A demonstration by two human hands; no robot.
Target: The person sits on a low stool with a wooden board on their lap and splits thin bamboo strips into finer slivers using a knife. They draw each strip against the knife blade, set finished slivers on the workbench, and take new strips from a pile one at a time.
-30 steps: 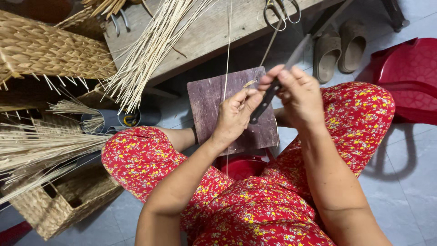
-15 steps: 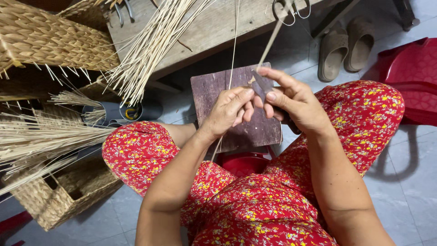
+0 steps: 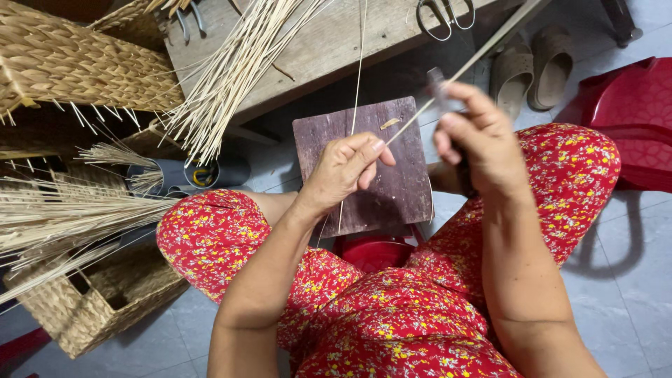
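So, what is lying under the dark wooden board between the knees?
Under the dark wooden board a red round container shows at its near edge, between the floral-clothed knees. Its top is covered by the board, so its contents cannot be seen. The left hand covers part of the board.

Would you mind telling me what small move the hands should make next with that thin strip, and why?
Probably draw the right hand a little further along the strip. The left hand pinches its lower end above the dark wooden board, while the right hand holds a small blade against it, and much of the strip's length runs on past the blade.
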